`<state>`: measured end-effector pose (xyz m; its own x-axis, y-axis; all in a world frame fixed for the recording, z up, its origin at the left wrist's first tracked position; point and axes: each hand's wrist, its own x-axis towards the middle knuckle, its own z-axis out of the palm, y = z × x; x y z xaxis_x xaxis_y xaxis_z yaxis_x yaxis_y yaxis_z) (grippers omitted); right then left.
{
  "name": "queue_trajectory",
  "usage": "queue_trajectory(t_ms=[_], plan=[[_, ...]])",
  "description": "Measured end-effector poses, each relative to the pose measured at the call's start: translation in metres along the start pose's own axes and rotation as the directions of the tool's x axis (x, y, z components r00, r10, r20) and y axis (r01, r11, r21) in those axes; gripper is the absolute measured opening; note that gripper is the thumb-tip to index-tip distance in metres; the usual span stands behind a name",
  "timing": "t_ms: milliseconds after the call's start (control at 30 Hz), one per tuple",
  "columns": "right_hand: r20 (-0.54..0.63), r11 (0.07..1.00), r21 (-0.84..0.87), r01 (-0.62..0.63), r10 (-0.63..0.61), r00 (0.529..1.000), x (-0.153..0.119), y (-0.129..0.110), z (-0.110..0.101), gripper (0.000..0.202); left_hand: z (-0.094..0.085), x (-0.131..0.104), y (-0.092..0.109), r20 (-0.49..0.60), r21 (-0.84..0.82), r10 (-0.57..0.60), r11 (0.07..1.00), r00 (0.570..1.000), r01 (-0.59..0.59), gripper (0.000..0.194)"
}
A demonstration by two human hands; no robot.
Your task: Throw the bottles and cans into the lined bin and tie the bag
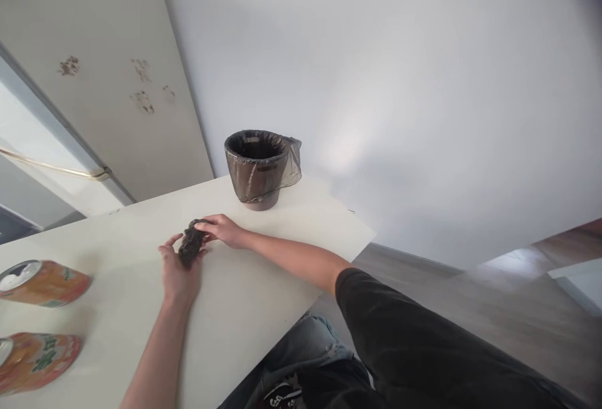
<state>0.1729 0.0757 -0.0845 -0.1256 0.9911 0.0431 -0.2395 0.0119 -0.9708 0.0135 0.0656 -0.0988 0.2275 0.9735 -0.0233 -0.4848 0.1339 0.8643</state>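
At far left we see two orange metal cans with green markings on our smooth white tabletop (244, 308): the farther can (51, 283) and the nearer can (42, 359), a little apart, the nearer one cut off by the edge of the view. Beyond the table stands a pale, flat-sided cabinet (108, 70) with brownish worn patches and a slim gold-toned handle (56, 167).

Next comes our left hand (181, 277), spread, its fingers loosely curved around the lower end of a small, black, crumpled bundle (190, 244). The bundle is between our two hands, over the tabletop; we cannot tell its material. Our right hand (223, 231) reaches in from the right and pinches the bundle's upper end between thumb and fingers.

Just beyond our right hand, a round brown bin (256, 180) stands upright near the table's far edge. A thin, dark, see-through plastic liner (292, 164) folds over its rim and hangs loose on the right side. Farther right, we have a plain white wall (399, 95) and a greyish wood-look floor (423, 296), with our black sleeve (399, 327) in front.
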Motion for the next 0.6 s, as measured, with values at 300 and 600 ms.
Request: queue_trajectory(t_ms=[300,600], plan=[[-0.567,0.834,-0.550,-0.056,-0.323,0.757,-0.170,-0.058,-0.096,0.040,0.004,-0.005,0.001,0.263,-0.012,-0.074,0.997,0.962,0.080,0.058],[-0.281,-0.020,-0.958,-0.285,-0.108,0.954,-0.255,-0.029,-0.163,0.061,-0.007,-0.012,-0.004,0.580,0.173,-0.228,0.973,0.782,0.155,0.068]])
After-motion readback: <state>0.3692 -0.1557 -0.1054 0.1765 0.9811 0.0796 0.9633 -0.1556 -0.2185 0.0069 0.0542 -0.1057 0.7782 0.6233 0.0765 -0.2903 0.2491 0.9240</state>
